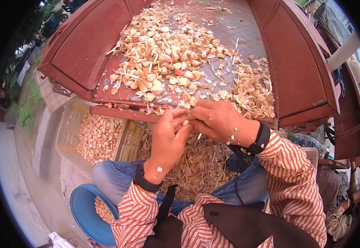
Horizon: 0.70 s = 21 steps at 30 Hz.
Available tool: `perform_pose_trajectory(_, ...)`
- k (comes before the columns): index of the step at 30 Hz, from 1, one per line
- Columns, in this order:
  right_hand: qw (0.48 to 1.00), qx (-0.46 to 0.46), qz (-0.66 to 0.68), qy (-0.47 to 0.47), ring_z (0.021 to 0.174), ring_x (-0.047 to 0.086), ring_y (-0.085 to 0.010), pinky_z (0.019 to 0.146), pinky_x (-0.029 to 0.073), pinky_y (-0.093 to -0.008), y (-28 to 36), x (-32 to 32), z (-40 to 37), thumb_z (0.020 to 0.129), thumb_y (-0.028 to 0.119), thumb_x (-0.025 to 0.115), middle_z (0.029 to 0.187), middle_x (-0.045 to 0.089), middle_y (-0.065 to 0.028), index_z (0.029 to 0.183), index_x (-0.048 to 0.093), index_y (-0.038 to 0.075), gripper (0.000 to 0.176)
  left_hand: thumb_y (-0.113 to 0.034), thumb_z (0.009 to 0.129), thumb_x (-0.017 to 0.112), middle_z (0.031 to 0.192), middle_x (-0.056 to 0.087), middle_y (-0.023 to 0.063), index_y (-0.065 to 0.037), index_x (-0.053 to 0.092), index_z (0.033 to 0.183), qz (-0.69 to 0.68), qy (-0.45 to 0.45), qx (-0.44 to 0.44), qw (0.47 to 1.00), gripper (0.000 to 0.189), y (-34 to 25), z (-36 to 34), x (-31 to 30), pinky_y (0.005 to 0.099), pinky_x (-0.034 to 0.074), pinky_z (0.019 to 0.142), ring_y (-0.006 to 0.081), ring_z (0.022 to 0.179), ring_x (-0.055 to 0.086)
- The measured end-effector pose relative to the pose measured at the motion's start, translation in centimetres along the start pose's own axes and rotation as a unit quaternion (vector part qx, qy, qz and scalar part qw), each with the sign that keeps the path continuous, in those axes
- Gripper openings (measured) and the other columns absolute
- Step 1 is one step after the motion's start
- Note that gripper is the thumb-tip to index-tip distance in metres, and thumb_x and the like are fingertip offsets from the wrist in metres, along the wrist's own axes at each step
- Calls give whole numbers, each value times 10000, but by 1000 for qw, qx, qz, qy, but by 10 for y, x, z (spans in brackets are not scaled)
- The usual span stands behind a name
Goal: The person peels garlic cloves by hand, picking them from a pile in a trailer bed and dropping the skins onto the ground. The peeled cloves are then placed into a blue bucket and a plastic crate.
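Note:
My left hand (169, 136) and my right hand (220, 123) meet at the front edge of the red metal truck bed. Their fingers are closed together around a small pale garlic clove (185, 122), mostly covered by the fingertips. A short pale bit of stem (199, 136) shows just under the right hand. Beyond the fingers, a heap of garlic cloves (167, 53) mixed with dry skins and stalks lies on the bed. Papery skins (252, 93) are piled to the right, past my right hand. Flecks of skin cling to both wrists.
Down to the left stands a plastic crate (70, 142) with many cloves in it. A blue bucket (81, 211) beside my left knee also holds cloves. Skins and stalks (198, 169) are heaped between my legs. Raised red side panels (298, 62) flank the bed.

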State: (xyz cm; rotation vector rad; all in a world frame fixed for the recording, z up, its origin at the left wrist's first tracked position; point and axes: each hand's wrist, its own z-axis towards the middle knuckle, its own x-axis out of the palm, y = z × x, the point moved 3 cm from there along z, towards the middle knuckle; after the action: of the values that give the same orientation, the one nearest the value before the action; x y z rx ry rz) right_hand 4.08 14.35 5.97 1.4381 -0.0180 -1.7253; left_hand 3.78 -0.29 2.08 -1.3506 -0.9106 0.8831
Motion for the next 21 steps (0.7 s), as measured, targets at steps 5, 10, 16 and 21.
perform_pose_trajectory(5,1000,12,18,-21,686,569,-312,571,452,-393,-20,1,-1,781,103,579,734,531,-109,851,552,62,86,-100,892,547,810,644,105,46,540,1060,-191,-16,-86,978,223,20,-3,-10,156,452,482,79,557,583)
perform_pose_trajectory(10,1000,-10,21,-7,704,572,-316,580,454,-401,-11,-3,12,799,121,567,753,547,-116,865,548,58,93,-130,925,495,731,595,52,38,546,1072,-350,-23,-91,932,230,24,-3,-18,131,338,406,24,465,442)
perform_pose_trajectory(16,992,38,-72,91,765,553,-298,605,440,-393,-3,21,8,803,96,566,790,527,-105,927,501,49,147,-143,937,475,710,567,20,23,536,1029,-303,-105,-56,945,199,21,0,-1,145,345,429,28,489,435)
perform_pose_trajectory(21,990,92,-34,97,765,547,-324,615,435,-388,-10,23,3,802,85,556,789,534,-135,881,485,38,116,-176,937,482,696,550,-4,-3,536,1005,-187,-109,-7,976,193,19,1,6,147,338,428,24,490,431)
